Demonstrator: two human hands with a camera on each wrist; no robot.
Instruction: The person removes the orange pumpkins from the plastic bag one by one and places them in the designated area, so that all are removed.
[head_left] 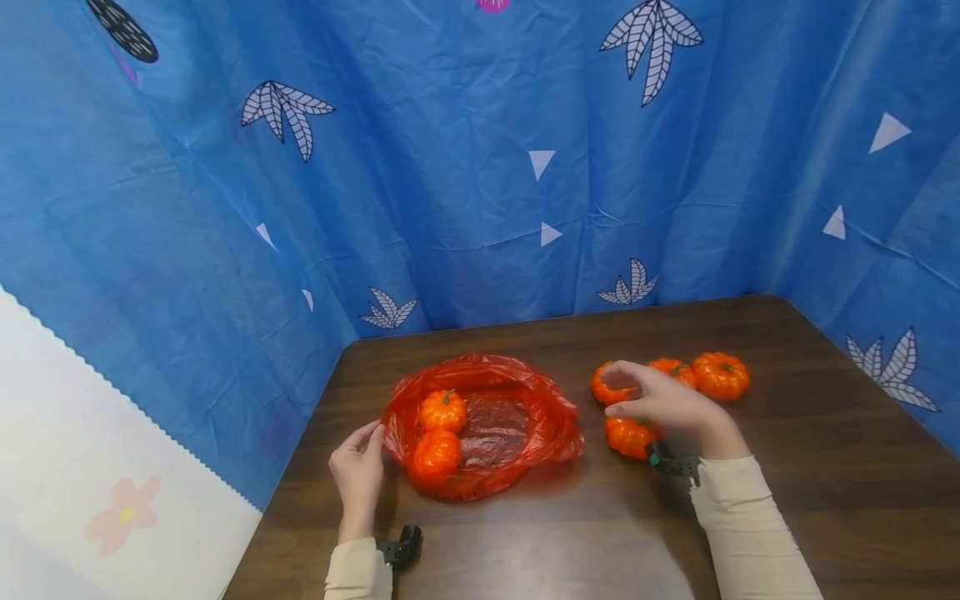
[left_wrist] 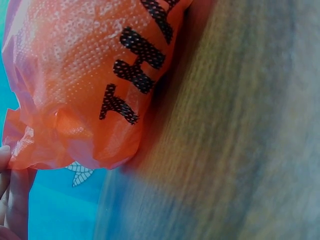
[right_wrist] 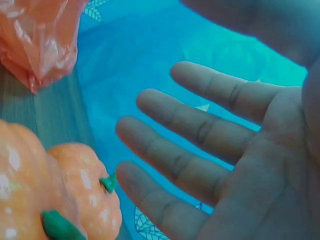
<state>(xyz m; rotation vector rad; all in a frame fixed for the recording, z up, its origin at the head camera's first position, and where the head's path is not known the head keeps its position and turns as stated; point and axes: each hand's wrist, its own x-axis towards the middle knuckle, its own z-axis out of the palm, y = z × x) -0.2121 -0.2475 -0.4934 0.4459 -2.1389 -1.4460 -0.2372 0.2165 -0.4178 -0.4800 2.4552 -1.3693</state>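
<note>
A red plastic bag [head_left: 491, 425] lies with its mouth spread wide on the table, two small orange pumpkins inside: one [head_left: 442, 411] with a green stem toward the back, the other [head_left: 436, 454] nearer the front. At the bag's left rim my left hand [head_left: 358, 467] pinches the plastic between thumb and fingers. In the left wrist view black lettering shows on the bag [left_wrist: 85, 90]. My right hand [head_left: 663, 404] hovers over the pumpkins on the right, holding nothing, fingers extended and apart. Beneath it sits a pumpkin [head_left: 628, 437]; another [head_left: 609, 385] is partly behind the fingers.
Farther right on the brown wooden table [head_left: 555, 542] are two more pumpkins, one [head_left: 720, 376] in full view and one [head_left: 673, 369] partly covered by my hand. A blue patterned curtain [head_left: 480, 183] hangs behind the table. White cloth [head_left: 112, 467] borders its left side.
</note>
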